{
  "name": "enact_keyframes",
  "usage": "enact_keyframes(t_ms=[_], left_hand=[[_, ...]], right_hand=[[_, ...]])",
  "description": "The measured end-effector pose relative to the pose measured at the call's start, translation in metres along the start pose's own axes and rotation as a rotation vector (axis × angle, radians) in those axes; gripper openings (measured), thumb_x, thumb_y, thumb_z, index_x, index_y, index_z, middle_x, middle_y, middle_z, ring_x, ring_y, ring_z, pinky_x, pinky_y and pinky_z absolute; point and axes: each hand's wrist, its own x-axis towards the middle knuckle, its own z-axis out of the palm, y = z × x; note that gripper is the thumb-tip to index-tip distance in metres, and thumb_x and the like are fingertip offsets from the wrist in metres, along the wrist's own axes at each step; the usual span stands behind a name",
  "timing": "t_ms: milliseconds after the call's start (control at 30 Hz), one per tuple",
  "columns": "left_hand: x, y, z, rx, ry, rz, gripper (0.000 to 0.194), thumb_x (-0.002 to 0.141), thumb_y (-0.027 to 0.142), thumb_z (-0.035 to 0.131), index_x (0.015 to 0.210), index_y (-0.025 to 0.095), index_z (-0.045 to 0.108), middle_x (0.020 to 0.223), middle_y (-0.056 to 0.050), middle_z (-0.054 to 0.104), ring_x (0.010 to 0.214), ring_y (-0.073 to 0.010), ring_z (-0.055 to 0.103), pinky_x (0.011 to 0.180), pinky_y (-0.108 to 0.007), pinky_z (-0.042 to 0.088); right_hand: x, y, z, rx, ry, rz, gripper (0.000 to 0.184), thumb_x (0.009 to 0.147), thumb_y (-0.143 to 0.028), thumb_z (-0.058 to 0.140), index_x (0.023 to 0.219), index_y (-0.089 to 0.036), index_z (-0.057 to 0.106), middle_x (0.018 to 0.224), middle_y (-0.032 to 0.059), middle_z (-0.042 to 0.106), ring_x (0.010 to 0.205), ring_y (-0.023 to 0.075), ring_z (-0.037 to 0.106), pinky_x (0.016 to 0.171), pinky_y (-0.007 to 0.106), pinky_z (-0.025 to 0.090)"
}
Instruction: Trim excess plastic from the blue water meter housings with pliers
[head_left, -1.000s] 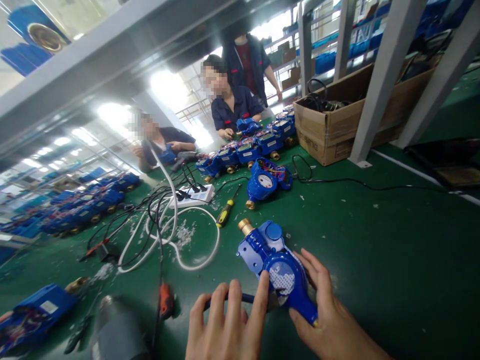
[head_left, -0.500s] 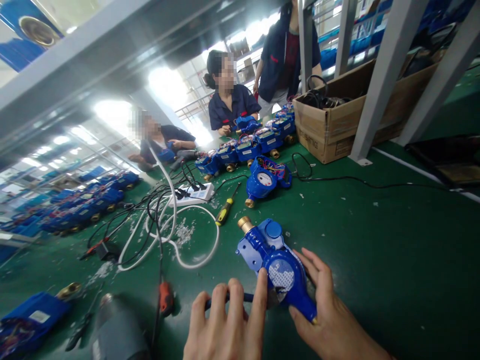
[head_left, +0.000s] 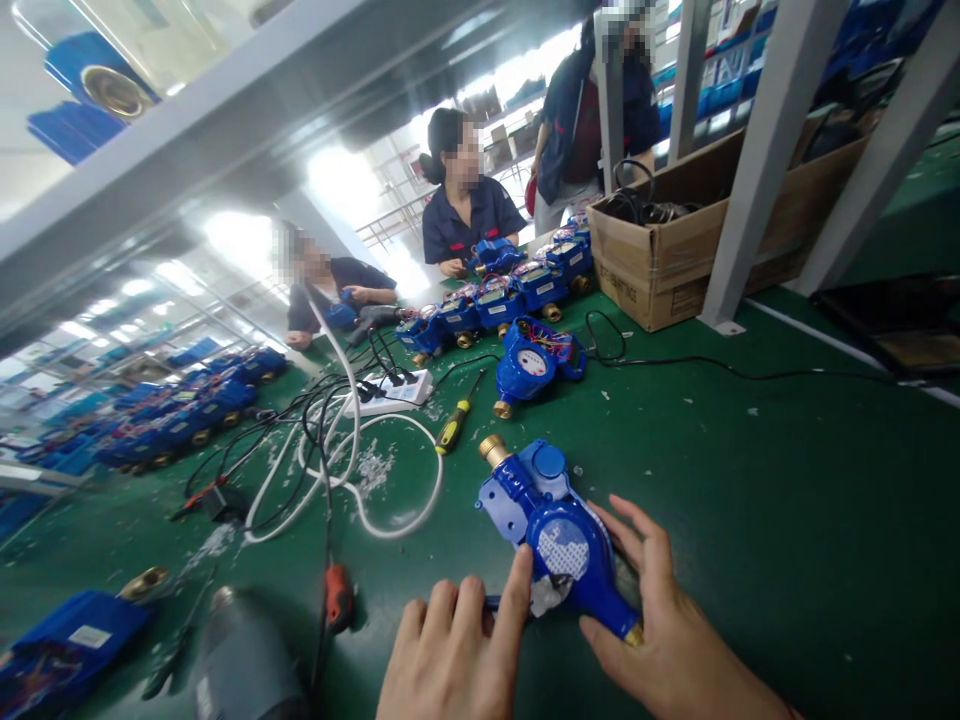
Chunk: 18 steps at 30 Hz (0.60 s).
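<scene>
A blue water meter (head_left: 556, 530) with a brass end fitting lies on the green bench in front of me. My right hand (head_left: 667, 640) grips its near end, fingers curled round the body. My left hand (head_left: 457, 650) is closed on a dark thin tool (head_left: 491, 603). That hand's forefinger stretches out against the meter's side, beside a white scrap of label.
Another open meter (head_left: 531, 368) and a yellow-handled screwdriver (head_left: 454, 425) lie farther back. White and black cables run from a power strip (head_left: 394, 390). A grey heat gun (head_left: 244, 660) lies near left. A cardboard box (head_left: 675, 255) stands back right. Co-workers sit behind a row of blue meters (head_left: 495, 300).
My left hand has slid down and right, hiding more of the dark tool. The standing co-worker at the back has shifted right. My right hand keeps its grip.
</scene>
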Motion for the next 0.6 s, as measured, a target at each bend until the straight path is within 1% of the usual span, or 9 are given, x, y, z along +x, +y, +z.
enact_keyframes(t_ms=[133,233,400,533,600], left_hand=[[0.001,-0.004,0.001,-0.141,-0.088,-0.005,0.075,0.071,0.000,0.050,0.136,0.032,0.030,0.080,0.001,0.057,0.071,-0.0146,0.055,0.063,-0.025,0.044],[0.004,-0.009,0.001,-0.246,-0.150,-0.010,0.075,0.071,0.002,0.049,0.136,0.035,0.030,0.084,0.002,0.060,0.073,-0.0143,0.057,0.066,-0.023,0.046],[0.008,-0.014,-0.003,-0.331,-0.194,-0.010,0.073,0.071,0.003,0.047,0.135,0.035,0.032,0.083,0.002,0.061,0.074,-0.0135,0.059,0.066,-0.020,0.047],[0.011,-0.017,-0.008,-0.396,-0.233,-0.005,0.073,0.071,0.005,0.048,0.136,0.035,0.031,0.084,0.001,0.062,0.074,-0.0149,0.061,0.065,-0.020,0.049],[0.014,-0.019,-0.012,-0.452,-0.300,-0.015,0.073,0.071,0.005,0.047,0.136,0.034,0.031,0.086,0.000,0.063,0.077,-0.0160,0.062,0.067,-0.022,0.049]], right_hand=[[0.000,-0.004,-0.005,0.008,-0.029,0.020,0.079,0.068,-0.022,0.055,0.131,-0.026,0.008,0.135,0.0115,0.032,0.124,0.0251,0.033,0.101,0.048,0.033],[0.000,-0.005,-0.008,0.004,-0.045,0.015,0.081,0.066,-0.022,0.057,0.131,-0.028,0.009,0.136,0.0096,0.031,0.125,0.0240,0.032,0.102,0.047,0.031],[0.000,-0.007,-0.010,-0.012,-0.046,0.015,0.081,0.066,-0.022,0.057,0.131,-0.026,0.009,0.137,0.0101,0.031,0.125,0.0233,0.031,0.104,0.046,0.028],[0.001,-0.007,-0.009,-0.005,-0.038,0.015,0.082,0.064,-0.022,0.057,0.130,-0.025,0.010,0.136,0.0113,0.032,0.125,0.0240,0.032,0.104,0.047,0.027],[0.002,-0.006,-0.009,-0.005,-0.034,0.004,0.082,0.064,-0.023,0.057,0.130,-0.026,0.009,0.135,0.0109,0.033,0.124,0.0238,0.033,0.103,0.048,0.028]])
